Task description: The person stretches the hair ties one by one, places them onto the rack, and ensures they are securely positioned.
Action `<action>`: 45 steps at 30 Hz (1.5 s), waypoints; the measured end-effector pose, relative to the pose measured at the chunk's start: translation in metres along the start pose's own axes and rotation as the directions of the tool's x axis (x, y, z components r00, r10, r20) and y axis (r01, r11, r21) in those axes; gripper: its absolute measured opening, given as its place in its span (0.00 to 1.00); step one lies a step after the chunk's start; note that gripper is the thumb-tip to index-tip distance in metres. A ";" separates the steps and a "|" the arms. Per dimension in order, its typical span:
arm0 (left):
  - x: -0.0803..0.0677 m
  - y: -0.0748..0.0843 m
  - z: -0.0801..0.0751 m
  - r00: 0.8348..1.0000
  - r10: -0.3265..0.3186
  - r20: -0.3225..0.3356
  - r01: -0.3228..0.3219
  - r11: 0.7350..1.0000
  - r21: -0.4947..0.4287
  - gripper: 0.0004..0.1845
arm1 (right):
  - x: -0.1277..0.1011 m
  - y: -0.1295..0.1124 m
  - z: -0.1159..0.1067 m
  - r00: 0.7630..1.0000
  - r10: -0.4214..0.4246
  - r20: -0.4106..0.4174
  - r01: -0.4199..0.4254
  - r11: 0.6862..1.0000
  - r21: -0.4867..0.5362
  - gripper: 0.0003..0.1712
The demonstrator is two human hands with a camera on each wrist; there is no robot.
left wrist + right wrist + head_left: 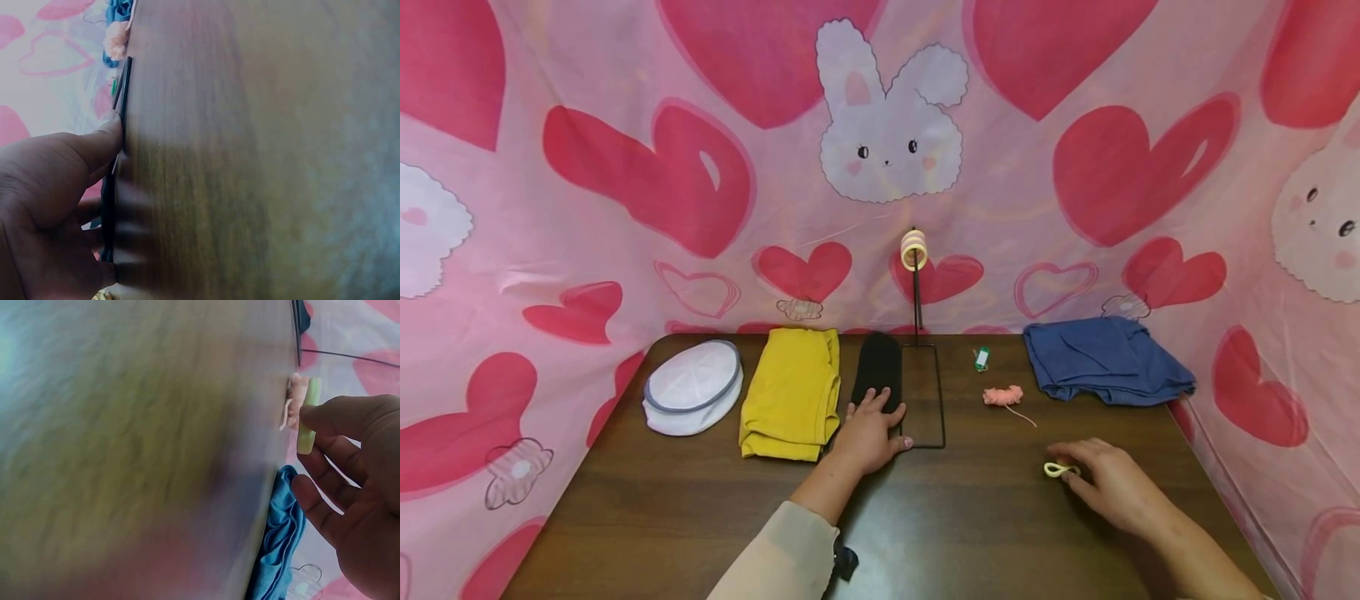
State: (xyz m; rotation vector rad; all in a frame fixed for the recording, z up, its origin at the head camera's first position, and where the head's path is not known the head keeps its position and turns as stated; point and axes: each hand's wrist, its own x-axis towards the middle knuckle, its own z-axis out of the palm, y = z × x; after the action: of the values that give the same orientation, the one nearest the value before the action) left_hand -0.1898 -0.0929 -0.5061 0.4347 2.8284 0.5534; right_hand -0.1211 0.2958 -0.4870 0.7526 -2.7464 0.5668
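My right hand (pixel 1108 487) pinches a pale yellow hair tie (pixel 1060 470) between thumb and fingertips, squeezed into a narrow loop, above the front right of the table. In the right wrist view, the hair tie (pixel 308 419) shows edge-on. My left hand (pixel 868 437) lies with fingers spread on the near end of a flat black cloth item (pixel 877 367), perhaps a folded sock. Its thumb touches the base of a black wire stand (pixel 942 400). Several pale yellow and pink rings, likely hair ties (pixel 913 250), hang on the stand's upper arm.
On the brown table (pixel 955 517), a folded yellow cloth (pixel 792 392) and a round white mesh item (pixel 692 387) lie left. Right of the stand are a green tag (pixel 981 359), a pink yarn bundle (pixel 1003 396) and a folded blue cloth (pixel 1105 360). A pink curtain (pixel 1000 167) surrounds the table.
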 end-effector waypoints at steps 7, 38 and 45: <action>0.000 0.000 0.000 1.000 0.004 -0.001 -0.004 1.000 -0.008 0.36 | 0.015 -0.009 0.002 0.999 -0.031 -0.027 0.032 0.999 0.018 0.22; 0.000 -0.001 0.001 1.000 0.003 -0.001 -0.003 1.000 0.001 0.37 | 0.081 -0.051 0.005 0.983 -0.166 -0.084 0.174 0.980 0.093 0.19; 0.001 -0.002 0.001 1.000 -0.008 0.002 0.008 1.000 -0.002 0.36 | 0.101 -0.064 0.002 0.966 -0.205 -0.155 0.225 0.967 0.122 0.17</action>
State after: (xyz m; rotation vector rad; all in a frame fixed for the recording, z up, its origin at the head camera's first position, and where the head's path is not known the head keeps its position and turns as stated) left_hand -0.1906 -0.0938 -0.5080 0.4230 2.8263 0.5541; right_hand -0.1721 0.2000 -0.4364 0.9892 -2.4749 0.7382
